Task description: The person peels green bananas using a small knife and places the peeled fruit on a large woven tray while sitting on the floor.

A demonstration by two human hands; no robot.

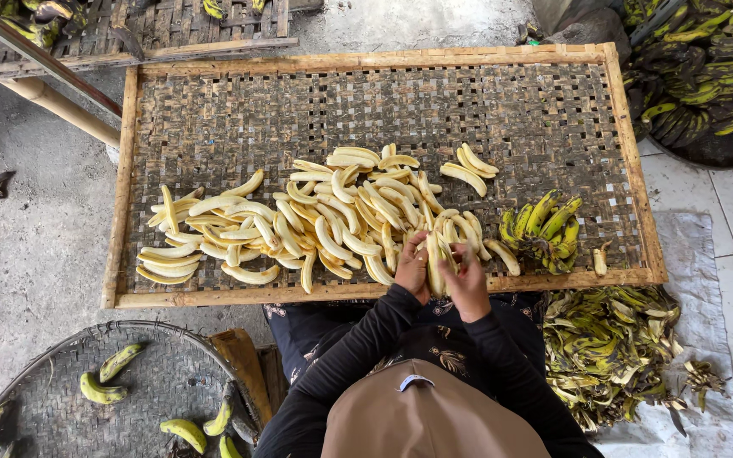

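Note:
Both of my hands meet at the near edge of a woven bamboo tray [383, 61]. My left hand [413, 270] and my right hand [468, 280] together grip one pale peeled banana [435, 265], held upright between them. Just beyond my fingers lies a wide heap of peeled bananas [324, 216] spread over the tray. A bunch of unpeeled green-yellow bananas [543, 229] rests on the tray to the right of my hands.
A pile of banana peels [612, 348] lies on a white sheet at the lower right. A round woven basket [61, 356] with a few unpeeled bananas sits at the lower left. More green bananas [706, 76] are heaped at the upper right.

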